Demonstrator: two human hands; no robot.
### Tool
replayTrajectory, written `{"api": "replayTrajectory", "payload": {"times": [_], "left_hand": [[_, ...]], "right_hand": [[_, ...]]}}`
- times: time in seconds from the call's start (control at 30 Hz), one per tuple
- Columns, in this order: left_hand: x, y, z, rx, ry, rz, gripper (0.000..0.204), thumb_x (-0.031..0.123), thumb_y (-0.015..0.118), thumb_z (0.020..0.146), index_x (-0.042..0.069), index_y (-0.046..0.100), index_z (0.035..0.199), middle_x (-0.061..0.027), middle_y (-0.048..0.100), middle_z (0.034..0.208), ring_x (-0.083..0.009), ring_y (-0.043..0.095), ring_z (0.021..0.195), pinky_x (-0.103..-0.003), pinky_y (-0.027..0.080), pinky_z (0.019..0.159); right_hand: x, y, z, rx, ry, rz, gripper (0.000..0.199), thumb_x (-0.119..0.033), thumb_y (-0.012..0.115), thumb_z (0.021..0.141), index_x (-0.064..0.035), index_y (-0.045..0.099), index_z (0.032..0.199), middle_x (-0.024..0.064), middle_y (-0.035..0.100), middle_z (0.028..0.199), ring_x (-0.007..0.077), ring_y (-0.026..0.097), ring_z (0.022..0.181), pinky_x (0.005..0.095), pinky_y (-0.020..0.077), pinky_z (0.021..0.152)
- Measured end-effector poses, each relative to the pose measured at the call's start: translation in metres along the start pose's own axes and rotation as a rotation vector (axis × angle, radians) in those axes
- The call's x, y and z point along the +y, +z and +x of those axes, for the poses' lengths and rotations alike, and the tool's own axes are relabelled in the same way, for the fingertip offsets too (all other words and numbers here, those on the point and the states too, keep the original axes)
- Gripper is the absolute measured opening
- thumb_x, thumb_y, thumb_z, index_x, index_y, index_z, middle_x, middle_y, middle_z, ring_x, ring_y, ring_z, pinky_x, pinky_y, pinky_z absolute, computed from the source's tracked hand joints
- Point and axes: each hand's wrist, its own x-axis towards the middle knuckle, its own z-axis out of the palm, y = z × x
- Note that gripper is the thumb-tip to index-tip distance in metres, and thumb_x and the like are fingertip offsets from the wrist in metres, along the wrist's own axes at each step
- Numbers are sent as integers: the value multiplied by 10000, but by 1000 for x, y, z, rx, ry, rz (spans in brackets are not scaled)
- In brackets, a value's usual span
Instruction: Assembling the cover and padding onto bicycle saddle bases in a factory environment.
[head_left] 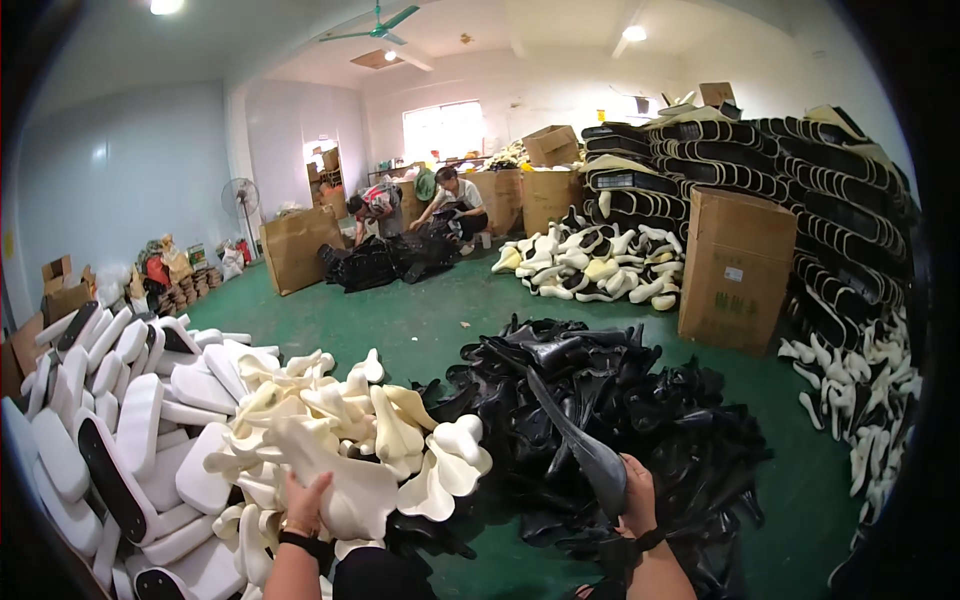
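Head view: left hand grips cream foam pad, right hand black cover, piles around.

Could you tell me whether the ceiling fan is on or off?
Cannot tell: the green ceiling fan shows distinct blades, but one still picture does not show spinning.

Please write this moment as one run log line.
left hand: grips cream foam saddle pad | right hand: grips black plastic saddle shell | green floor

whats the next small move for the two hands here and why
Probably bring the two pieces together: the left hand grips a cream foam saddle-shaped pad lifted off the cream pile, while the right hand holds a black plastic saddle-shaped shell clear of the black heap, with a gap between them.
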Motion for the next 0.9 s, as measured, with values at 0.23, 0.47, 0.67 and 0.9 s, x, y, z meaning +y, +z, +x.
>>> {"api": "replayTrajectory", "payload": {"times": [0.23,0.47,0.67,0.9], "left_hand": [[81,128,-86,-800,-84,-82,677,136,765,766,13,385,1313,-108,573,1132,-213,596,985,-363,526,829],[1,172,-191,-1320,118,127,858,263,836,729,3,343,1381,-94,504,1276,-174,489,1147,-327,421,987],[-32,175,-205,-1472,377,220,430,158,599,906,3,487,1290,-114,537,1300,-233,501,1199,-341,365,1052],[-55,166,-186,-1125,-171,-83,294,166,605,916,22,588,1172,-87,602,1182,-164,548,1066,-326,444,968]], "right_hand": [[-16,16,-18,8,68,99,219,-182,639,912,7,642,1023,14,646,839,110,611,731,259,492,661],[-4,33,-27,-415,126,-48,320,-192,598,942,12,618,1189,87,574,1304,167,515,1199,304,372,1036],[26,40,-31,-640,35,-365,171,-127,658,894,-8,695,1012,122,515,1368,212,514,1203,319,381,1017],[35,49,-29,-584,0,-400,200,-165,675,890,-13,697,1018,107,548,1308,189,542,1136,302,414,978]]}}
